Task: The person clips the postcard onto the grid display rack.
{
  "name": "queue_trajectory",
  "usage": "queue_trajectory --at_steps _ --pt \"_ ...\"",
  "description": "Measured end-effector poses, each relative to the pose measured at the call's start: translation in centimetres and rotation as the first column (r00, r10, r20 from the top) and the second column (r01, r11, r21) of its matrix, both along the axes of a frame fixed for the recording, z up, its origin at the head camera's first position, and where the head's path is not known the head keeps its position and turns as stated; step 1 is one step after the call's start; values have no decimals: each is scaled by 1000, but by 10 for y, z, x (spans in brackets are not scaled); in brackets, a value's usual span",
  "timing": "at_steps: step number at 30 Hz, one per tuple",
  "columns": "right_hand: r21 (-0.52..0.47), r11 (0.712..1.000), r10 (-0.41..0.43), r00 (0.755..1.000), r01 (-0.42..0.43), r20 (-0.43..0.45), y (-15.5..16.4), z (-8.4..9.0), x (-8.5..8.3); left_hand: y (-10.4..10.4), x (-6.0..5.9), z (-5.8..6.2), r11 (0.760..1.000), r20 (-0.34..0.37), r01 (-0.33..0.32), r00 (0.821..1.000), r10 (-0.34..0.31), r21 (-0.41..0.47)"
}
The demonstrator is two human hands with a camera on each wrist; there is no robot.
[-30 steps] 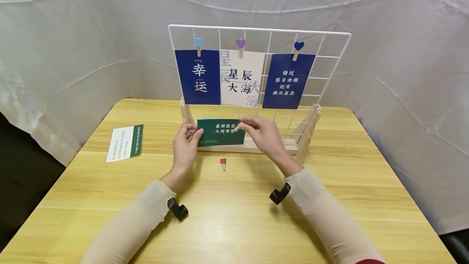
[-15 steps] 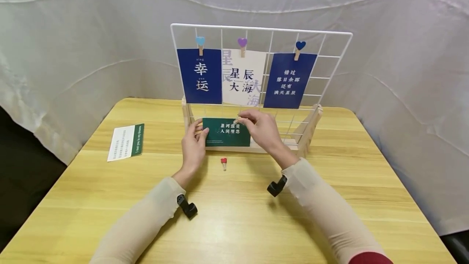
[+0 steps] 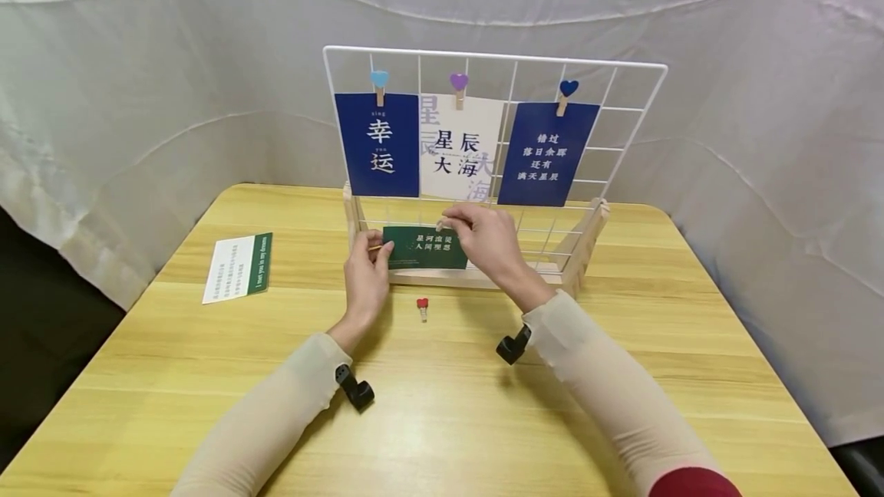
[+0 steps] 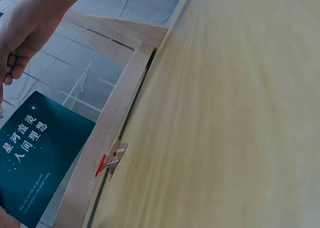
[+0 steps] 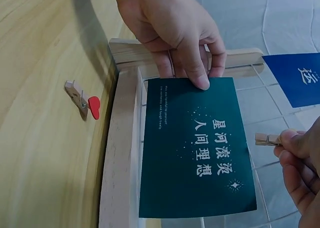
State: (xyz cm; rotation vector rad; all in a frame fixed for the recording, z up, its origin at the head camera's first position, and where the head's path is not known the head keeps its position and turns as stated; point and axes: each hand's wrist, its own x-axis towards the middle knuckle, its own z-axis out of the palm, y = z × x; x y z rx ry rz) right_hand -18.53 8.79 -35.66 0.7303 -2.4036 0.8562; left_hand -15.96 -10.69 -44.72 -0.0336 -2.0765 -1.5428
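In the head view my left hand point(image 3: 366, 278) pinches the left edge of a green card point(image 3: 417, 259) with white writing, thumb on its front. The card lies against the lower part of a white wire grid rack point(image 3: 497, 55), just above its wooden base bar. My right hand point(image 3: 492, 244) is over the card's upper right part, pinching a small wooden clothespin point(image 5: 266, 139) between thumb and fingers. In the right wrist view the clothespin's tip points at the card's upper edge, a little apart from it. The clothespin's other end is hidden in the fingers.
Two blue cards and a white card point(image 3: 459, 140) hang on the grid from heart-topped clothespins. A clothespin with a red heart point(image 3: 423, 309) lies on the table before the base bar. A white and green card point(image 3: 238, 268) lies on the left.
My left hand and the green card have moved slightly right, and the card now looks lower in height. My right hand has shifted up and left with the clothespin.
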Motion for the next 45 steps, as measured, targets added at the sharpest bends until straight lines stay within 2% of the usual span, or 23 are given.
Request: queue_trajectory --at_steps 8,18,24,31,45 --pt "57 998 -17 999 19 -41 -8 2 -4 7 -2 -1 1000 -18 -21 1000 21 1" --pt "108 993 -34 995 44 -94 -17 -1 -6 13 -5 -3 999 11 -46 999 45 22" --pt "134 990 -28 996 40 -88 -19 3 -6 15 -5 -3 997 -8 -62 998 62 47" --pt "134 990 -29 996 39 -79 -21 5 -6 16 -6 -3 995 1 -73 997 73 75" --pt "189 981 -49 998 54 -32 -26 0 -7 16 -6 -5 995 4 -65 998 65 79"
